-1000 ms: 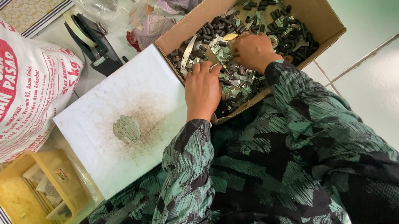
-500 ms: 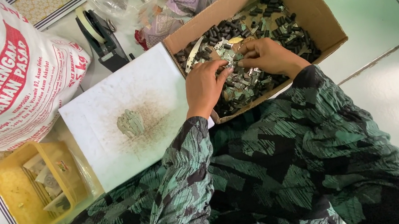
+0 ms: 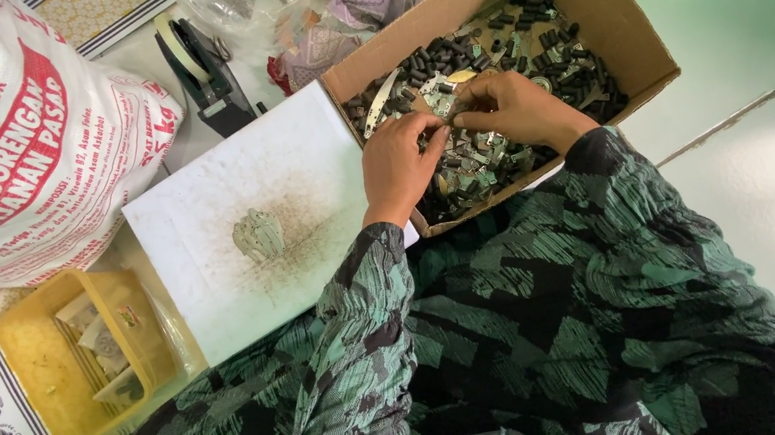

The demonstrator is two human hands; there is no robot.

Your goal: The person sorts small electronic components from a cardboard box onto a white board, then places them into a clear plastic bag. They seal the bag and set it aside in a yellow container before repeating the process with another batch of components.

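White board (image 3: 232, 189), yellow tray (image 3: 45, 367), printed sack (image 3: 3, 140), tape dispenser (image 3: 200, 67) beside cardboard box (image 3: 623, 23)

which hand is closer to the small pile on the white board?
Left. The left hand works in the cardboard box just past the white board edge, right of the small pile; the right hand is farther right, deeper in the box.

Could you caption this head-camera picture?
Both hands, left hand and right hand, pick small metal parts inside a cardboard box.

A pale tiled floor (image 3: 763, 155) bears a cardboard box (image 3: 623, 23), white board (image 3: 236, 218), printed sack (image 3: 4, 150) and yellow basket (image 3: 35, 368).
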